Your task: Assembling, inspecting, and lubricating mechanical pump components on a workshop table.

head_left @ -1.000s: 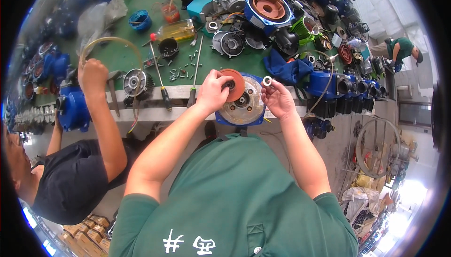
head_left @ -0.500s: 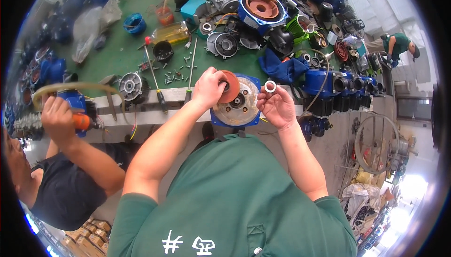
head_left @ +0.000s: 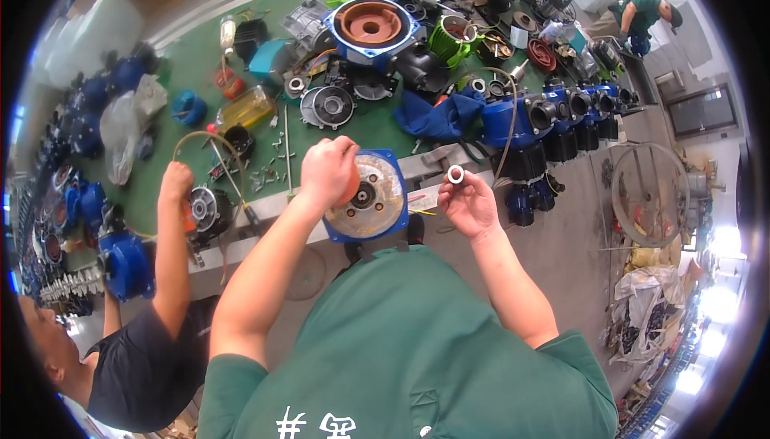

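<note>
My left hand (head_left: pixel 327 172) is closed on a reddish-orange round disc (head_left: pixel 351 187), most of which is hidden behind the fingers. It hovers over the left part of a motor (head_left: pixel 383 208) with a blue square flange and a worn, pale round face. A dark shaft hole (head_left: pixel 362 196) and several bolt holes show in that face. To the right of the motor, my right hand (head_left: pixel 472 208) pinches a small white ring (head_left: pixel 455 174) between thumb and fingers, apart from the motor.
A co-worker's hand (head_left: pixel 178 178) holds an orange tool with a hose at the left. Screwdrivers, loose screws, a yellow-liquid bottle (head_left: pixel 247 108) and a grey motor cover (head_left: pixel 327 106) lie on the green bench. A blue cloth (head_left: pixel 437 115) and blue pumps (head_left: pixel 513 123) are at the right.
The view has swung, shifting the bench leftward. My left hand has turned so the disc is mostly covered. My right hand and ring are farther from the motor. The co-worker's arm reaches forward.
</note>
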A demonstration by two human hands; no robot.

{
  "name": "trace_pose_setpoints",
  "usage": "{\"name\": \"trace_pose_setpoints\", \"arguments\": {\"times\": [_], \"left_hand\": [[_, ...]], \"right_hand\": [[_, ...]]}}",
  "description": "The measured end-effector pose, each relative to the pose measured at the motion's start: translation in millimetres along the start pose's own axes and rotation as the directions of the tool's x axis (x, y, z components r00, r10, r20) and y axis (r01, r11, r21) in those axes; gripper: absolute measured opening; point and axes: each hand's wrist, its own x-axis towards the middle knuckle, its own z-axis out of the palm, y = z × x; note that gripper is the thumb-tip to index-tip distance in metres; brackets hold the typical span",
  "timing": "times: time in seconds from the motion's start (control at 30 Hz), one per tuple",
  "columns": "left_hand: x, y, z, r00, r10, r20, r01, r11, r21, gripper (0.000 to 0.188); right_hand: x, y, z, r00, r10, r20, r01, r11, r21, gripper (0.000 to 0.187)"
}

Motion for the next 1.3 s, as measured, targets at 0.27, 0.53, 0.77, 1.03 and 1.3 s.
{"name": "trace_pose_setpoints", "arguments": {"times": [0.27, 0.53, 0.77, 1.03, 1.3], "left_hand": [[76, 59, 167, 0.938, -0.181, 0.295, 0.235, 0.959, -0.157, 0.021], [116, 82, 297, 0.904, -0.254, 0.343, 0.101, 0.908, 0.406, 0.042], [143, 26, 291, 0.945, -0.279, 0.170, 0.322, 0.884, -0.339, 0.011], [126, 153, 199, 0.851, -0.213, 0.480, 0.524, 0.315, -0.791, 0.003], [108, 167, 199, 0.849, -0.360, 0.385, 0.502, 0.329, -0.800, 0.021]], "right_hand": [[-16, -57, -38, 0.714, -0.700, 0.032, 0.465, 0.439, -0.769, 0.017], [-40, -120, -47, 0.650, -0.754, 0.098, 0.341, 0.174, -0.924, 0.019], [-2, -146, -62, 0.636, -0.748, 0.193, 0.497, 0.206, -0.843, 0.023], [36, -174, -38, 0.417, -0.727, 0.545, 0.581, -0.248, -0.775, 0.024], [55, -172, -33, 0.389, -0.551, 0.738, 0.583, -0.473, -0.661, 0.024]]}}
